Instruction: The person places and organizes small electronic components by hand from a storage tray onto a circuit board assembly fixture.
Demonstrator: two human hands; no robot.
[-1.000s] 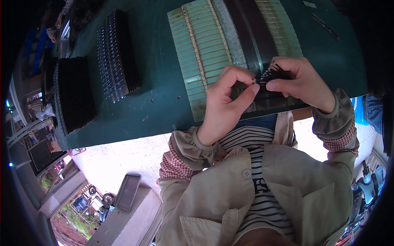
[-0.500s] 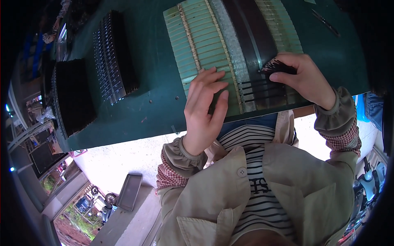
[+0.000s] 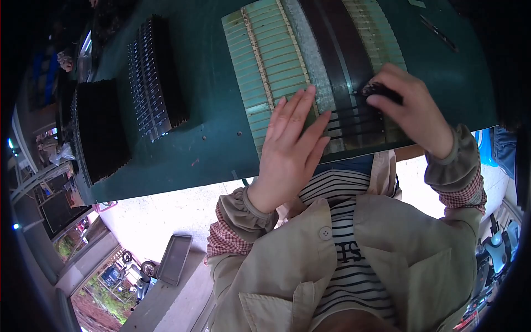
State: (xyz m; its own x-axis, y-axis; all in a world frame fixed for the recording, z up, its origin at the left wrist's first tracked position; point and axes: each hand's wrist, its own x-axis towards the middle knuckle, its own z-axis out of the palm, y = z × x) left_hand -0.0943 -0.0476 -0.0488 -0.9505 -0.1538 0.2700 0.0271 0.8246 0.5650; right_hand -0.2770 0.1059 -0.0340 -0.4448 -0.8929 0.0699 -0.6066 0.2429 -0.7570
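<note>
My right hand (image 3: 412, 105) is closed around a small bundle of thin black strips (image 3: 384, 93); its fingertips are over the dark band of a board. My left hand (image 3: 290, 146) lies with fingers stretched out on the pale green slatted board (image 3: 260, 61), holding nothing that I can see. The dark band (image 3: 332, 44) runs along the board with a narrow lighter line down its middle. Several thin black strips (image 3: 354, 126) lie crosswise on the band's near end, between my two hands.
Two black rows of strips stand on the green table (image 3: 204, 160): a studded one (image 3: 149, 77) and a larger dark block (image 3: 102, 130) at the left edge. A slim dark pen-like tool (image 3: 438, 32) lies at the far right. Below, a grey tray (image 3: 174, 259) rests beyond the table.
My left hand has slid a little right, its fingers flatter and straighter toward the dark band. My right hand has shifted slightly, still gripping the bundle.
</note>
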